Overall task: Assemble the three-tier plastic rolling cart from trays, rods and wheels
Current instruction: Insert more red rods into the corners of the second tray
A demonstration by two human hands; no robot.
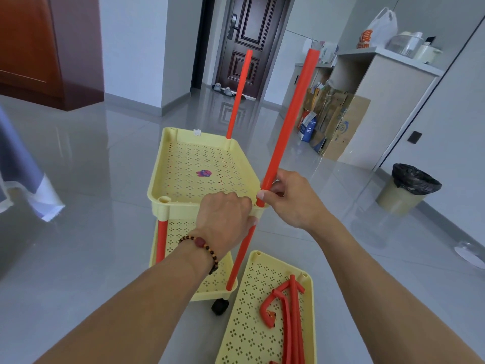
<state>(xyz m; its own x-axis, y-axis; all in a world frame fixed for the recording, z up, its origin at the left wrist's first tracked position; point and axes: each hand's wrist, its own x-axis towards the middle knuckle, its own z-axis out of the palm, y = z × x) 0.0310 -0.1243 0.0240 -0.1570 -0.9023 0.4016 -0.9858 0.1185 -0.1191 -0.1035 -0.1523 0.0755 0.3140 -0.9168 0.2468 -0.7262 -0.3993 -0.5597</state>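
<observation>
A yellow perforated middle tray (183, 158) stands on red rods above the bottom tray (207, 285), which has a black wheel (220, 306) under its near corner. My left hand (223, 214) grips the middle tray's near right corner. My right hand (291, 198) pinches a long red rod (291, 114) whose lower end sits in that corner's socket and which leans right. Another red rod (239, 93) stands upright in the far right socket. A third yellow tray (249, 324) lies on the floor at the right, holding several red rods and a curved handle piece (286, 311).
Glossy grey tiled floor all around. A bin with a black liner (409, 187) stands at the right, cardboard boxes (338, 122) by a white cabinet behind it. Cloth (23, 179) hangs at the left edge. A dark door (246, 35) is at the back.
</observation>
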